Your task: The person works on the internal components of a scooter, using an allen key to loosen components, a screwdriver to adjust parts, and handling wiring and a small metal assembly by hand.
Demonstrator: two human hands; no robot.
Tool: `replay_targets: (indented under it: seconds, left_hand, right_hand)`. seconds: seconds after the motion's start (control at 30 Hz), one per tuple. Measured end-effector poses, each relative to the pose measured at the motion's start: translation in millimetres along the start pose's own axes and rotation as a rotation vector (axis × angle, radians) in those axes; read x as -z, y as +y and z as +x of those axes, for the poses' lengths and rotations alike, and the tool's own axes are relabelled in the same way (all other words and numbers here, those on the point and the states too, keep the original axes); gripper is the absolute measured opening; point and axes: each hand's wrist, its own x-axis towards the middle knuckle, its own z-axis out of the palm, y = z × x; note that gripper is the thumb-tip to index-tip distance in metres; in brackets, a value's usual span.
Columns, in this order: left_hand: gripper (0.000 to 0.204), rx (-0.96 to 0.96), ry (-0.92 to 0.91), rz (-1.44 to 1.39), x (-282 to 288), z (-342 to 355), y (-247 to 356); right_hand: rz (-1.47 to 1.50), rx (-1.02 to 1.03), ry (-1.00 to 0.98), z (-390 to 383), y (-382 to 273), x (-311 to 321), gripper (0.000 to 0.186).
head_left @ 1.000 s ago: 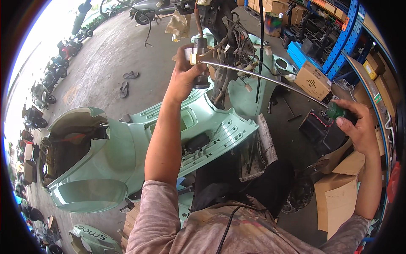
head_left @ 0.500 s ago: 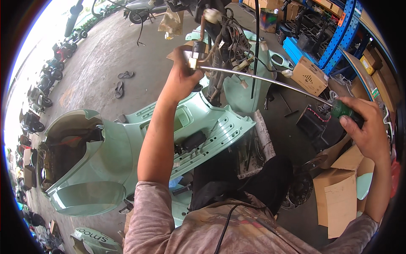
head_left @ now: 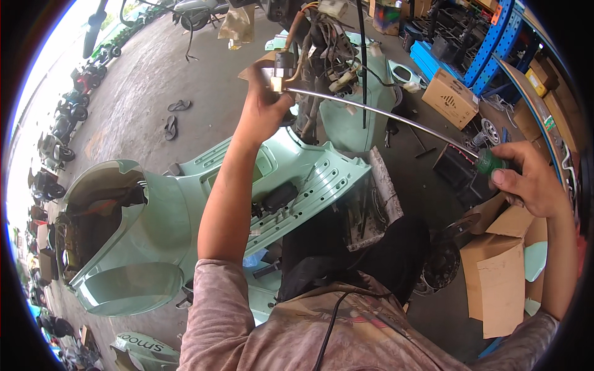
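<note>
My right hand (head_left: 533, 179) grips the green handle of a long screwdriver (head_left: 387, 114). Its thin metal shaft runs leftward, and the tip meets or lies just beside a metal fitting (head_left: 283, 65). This fitting has a dark cylindrical body and a brass-coloured lower end, with an orange-brown cable at its top. Closed around the fitting from the left is my left hand (head_left: 263, 108); some of its fingers are hidden. Behind the shaft hangs a bundle of wires and connectors (head_left: 328, 49) on an upright frame. A mint-green scooter floor panel (head_left: 325, 179) lies below my hands.
A large mint-green body shell (head_left: 154, 229) lies at left. Cardboard boxes (head_left: 450, 99) stand at right, with an open carton (head_left: 501, 278) closer to me. Blue shelving (head_left: 495, 46) rises at far right. Two sandals (head_left: 171, 128) lie on the floor, and parked scooters line the left.
The view has shifted slightly. My right hand and the screwdriver handle sit a little further left, and its fingers have loosened around the handle. The left hand keeps its hold.
</note>
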Motion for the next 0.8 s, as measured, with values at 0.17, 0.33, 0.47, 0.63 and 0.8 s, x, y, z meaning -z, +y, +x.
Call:
replay_targets:
  seconds: [0.17, 0.33, 0.47, 0.63, 0.8]
  left_hand:
    - [0.053, -0.024, 0.023, 0.039, 2.1, 2.1, 2.5]
    - [0.049, 0.166, 0.023, -0.064, -2.4, -9.3, -10.2]
    - [0.050, 0.133, 0.048, -0.111, -4.3, -11.2, -7.7]
    - [0.051, 0.125, 0.057, -0.136, -16.4, -12.8, -3.6]
    - [0.050, 0.165, 0.057, -0.143, -12.3, -14.1, -1.0]
  right_hand:
    - [-0.465, 0.336, 0.032, 15.3, 14.2, 0.4, 0.064]
    - [-1.199, 0.694, 0.431, 13.3, 2.4, -17.2, 0.063]
    - [-0.236, 0.476, 0.364, 9.6, 13.9, -6.0, 0.056]
    - [0.369, 0.268, 0.352, 9.1, 34.4, 10.2, 0.051]
    - [0.032, 0.371, 0.594, 24.3, 51.7, 8.1, 0.056]
